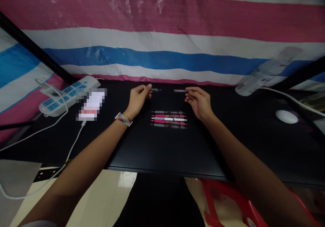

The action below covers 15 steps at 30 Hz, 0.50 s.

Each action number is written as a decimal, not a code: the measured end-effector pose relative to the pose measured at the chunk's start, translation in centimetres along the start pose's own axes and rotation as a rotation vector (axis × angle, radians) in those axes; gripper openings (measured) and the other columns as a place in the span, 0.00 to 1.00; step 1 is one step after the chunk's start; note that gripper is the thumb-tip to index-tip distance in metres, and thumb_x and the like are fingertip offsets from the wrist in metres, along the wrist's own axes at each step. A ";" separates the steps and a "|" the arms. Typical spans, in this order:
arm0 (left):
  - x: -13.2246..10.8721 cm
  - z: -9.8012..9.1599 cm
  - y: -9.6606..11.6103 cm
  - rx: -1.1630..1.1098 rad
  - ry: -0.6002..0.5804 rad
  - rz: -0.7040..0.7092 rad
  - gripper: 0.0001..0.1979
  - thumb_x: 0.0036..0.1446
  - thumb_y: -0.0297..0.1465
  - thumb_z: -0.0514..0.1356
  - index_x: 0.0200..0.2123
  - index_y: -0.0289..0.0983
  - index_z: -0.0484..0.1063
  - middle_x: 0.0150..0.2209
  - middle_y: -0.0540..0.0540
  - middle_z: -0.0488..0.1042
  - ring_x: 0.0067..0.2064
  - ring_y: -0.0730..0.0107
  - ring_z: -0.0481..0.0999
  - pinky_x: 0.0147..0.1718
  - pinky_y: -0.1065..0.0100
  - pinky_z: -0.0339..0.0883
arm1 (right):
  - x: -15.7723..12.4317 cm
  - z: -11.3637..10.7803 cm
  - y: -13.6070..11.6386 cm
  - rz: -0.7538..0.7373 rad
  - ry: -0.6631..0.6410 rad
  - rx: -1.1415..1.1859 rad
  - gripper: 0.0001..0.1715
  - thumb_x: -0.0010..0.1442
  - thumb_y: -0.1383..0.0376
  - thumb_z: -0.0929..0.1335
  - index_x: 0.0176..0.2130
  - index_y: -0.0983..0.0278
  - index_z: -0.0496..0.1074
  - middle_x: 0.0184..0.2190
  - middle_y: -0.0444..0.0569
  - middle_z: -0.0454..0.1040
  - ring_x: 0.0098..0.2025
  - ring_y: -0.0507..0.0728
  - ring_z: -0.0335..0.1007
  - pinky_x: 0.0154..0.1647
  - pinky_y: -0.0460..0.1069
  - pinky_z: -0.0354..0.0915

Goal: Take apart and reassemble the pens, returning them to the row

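A grey piece (155,90), pinched in the left hand (139,98), pointed towards a slim, shiny tube (179,91) pinched in the right hand (200,101).

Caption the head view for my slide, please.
Left hand holding a grey slim piece, right hand a shiny slim piece, beyond a row of pens on a black desk.

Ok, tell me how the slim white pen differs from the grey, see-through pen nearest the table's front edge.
The slim white pen looks pale; the grey, see-through pen looks dark. The white pen lies mid-row; the grey pen lies at the row's near side. Both lie flat on the black table.
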State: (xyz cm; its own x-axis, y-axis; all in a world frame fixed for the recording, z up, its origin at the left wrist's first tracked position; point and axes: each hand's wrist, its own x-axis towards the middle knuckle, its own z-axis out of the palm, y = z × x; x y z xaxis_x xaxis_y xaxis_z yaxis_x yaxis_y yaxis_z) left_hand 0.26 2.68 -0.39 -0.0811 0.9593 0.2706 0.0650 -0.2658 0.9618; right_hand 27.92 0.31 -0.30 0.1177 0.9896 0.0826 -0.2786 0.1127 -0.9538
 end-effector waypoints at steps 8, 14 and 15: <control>-0.1 -0.2 0.2 -0.061 -0.007 0.004 0.03 0.61 0.31 0.72 0.38 0.39 0.83 0.36 0.45 0.84 0.36 0.70 0.83 0.34 0.69 0.75 | 0.3 -0.2 0.2 -0.014 0.030 0.018 0.05 0.55 0.65 0.76 0.36 0.58 0.84 0.28 0.45 0.74 0.33 0.55 0.72 0.36 0.52 0.72; -0.3 -0.1 0.5 -0.066 -0.006 0.014 0.06 0.58 0.28 0.71 0.40 0.40 0.83 0.36 0.46 0.83 0.39 0.68 0.85 0.35 0.68 0.76 | 0.4 -0.2 0.4 -0.028 0.040 -0.031 0.07 0.55 0.62 0.75 0.37 0.58 0.82 0.28 0.45 0.72 0.33 0.56 0.71 0.37 0.53 0.71; -0.3 -0.1 0.6 -0.065 -0.004 0.013 0.06 0.58 0.28 0.71 0.40 0.40 0.83 0.36 0.46 0.83 0.39 0.68 0.85 0.35 0.68 0.76 | 0.4 -0.2 0.4 -0.030 0.042 -0.033 0.07 0.55 0.62 0.75 0.37 0.58 0.81 0.29 0.45 0.72 0.33 0.56 0.71 0.37 0.53 0.71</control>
State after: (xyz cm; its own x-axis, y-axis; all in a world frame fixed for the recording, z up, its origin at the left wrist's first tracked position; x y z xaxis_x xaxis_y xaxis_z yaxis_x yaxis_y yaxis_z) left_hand 0.23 2.23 0.11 -0.0766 0.9559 0.2835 0.0015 -0.2842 0.9588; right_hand 28.09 0.77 -0.69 0.1655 0.9812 0.0993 -0.2429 0.1382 -0.9602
